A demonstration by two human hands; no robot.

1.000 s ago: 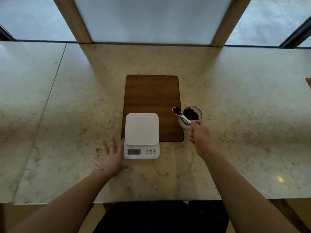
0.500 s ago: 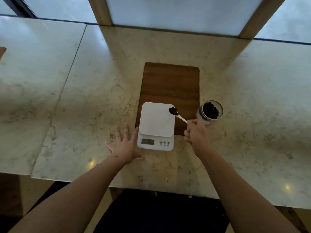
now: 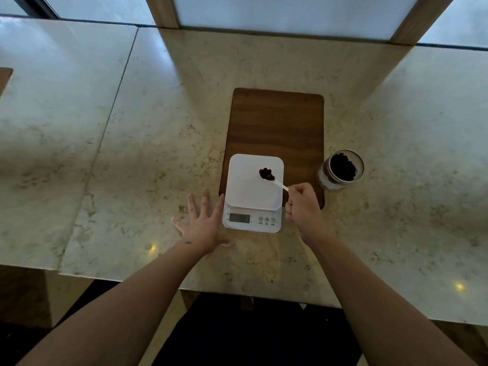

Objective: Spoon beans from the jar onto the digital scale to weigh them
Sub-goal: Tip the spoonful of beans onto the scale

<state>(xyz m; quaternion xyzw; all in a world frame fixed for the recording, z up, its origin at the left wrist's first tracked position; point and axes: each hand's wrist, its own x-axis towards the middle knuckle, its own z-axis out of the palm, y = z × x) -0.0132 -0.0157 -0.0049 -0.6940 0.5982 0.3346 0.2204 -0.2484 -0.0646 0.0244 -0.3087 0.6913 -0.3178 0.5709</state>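
A white digital scale stands partly on a brown wooden board, its display toward me. My right hand grips a white spoon whose bowl, heaped with dark beans, hovers over the right part of the scale's platform. A glass jar of dark beans stands open on the counter just right of the board. My left hand lies flat on the counter, fingers spread, touching the scale's left side.
The marble counter stretches wide on both sides, with a seam to the left. Wooden window posts rise at the back. The counter's near edge runs below my forearms. A brown object peeks in at the far left.
My right hand carried the loaded spoon from the jar leftward to above the scale platform. My left hand stayed beside the scale. The camera view shifted.
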